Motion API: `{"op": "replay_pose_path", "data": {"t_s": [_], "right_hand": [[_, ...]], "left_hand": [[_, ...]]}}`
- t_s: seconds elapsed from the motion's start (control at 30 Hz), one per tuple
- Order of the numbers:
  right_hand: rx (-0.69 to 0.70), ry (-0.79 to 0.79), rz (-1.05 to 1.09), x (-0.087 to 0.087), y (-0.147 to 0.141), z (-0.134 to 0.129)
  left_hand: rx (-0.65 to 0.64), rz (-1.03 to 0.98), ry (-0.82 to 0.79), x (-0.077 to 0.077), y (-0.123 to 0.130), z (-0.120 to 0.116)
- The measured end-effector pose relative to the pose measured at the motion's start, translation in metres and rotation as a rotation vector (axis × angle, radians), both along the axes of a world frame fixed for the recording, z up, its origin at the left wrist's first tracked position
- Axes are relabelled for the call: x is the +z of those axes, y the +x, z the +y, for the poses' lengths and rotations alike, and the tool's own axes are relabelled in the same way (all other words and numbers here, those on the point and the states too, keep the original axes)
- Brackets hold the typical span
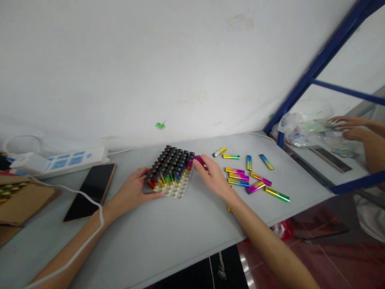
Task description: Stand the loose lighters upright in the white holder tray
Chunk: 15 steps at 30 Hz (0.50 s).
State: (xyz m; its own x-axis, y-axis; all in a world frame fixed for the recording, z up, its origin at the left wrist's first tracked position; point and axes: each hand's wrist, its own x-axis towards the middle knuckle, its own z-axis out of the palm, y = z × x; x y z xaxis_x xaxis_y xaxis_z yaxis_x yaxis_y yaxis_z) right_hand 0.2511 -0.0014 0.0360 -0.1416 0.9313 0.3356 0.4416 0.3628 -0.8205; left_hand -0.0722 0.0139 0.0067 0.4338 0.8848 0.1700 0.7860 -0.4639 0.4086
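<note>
A pale tray (177, 192) with round holes sits tilted on the grey table, packed with several rows of upright, shiny lighters (168, 166) with black tops. Bare holes show along its near right edge. My left hand (136, 190) grips the tray's left corner, fingers behind and thumb along the front. At the right side of the tray, my right hand (212, 174) pinches a magenta lighter (198, 159), mostly hidden by the fingers, close to the magenta one standing there. Several loose lighters (237, 176) in yellow, green, blue and pink lie to the right of this hand.
A dark phone (90, 192) and a white power strip (76, 158) lie at the left, beside an opened cardboard box (27, 200). A white cable (90, 198) crosses above my left forearm. Beyond the blue metal frame (313, 76), another person's hands (351, 126) touch plastic bags (303, 128).
</note>
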Motion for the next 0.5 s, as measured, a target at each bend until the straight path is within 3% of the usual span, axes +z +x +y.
{"op": "replay_pose_path", "data": {"t_s": [0.1,0.3,0.5], "right_hand": [[-0.009,0.101,-0.129,0.0,0.003,0.001],[0.047,0.048,-0.169,-0.012,0.002,0.002],[0.077,0.058,-0.343,-0.019,-0.001,0.005]], "left_hand": [[0.023,-0.004,-0.017,0.0,0.001,0.0],[0.024,-0.035,-0.029,0.001,0.002,0.0],[0.022,-0.063,-0.03,0.001,0.002,-0.001]]}}
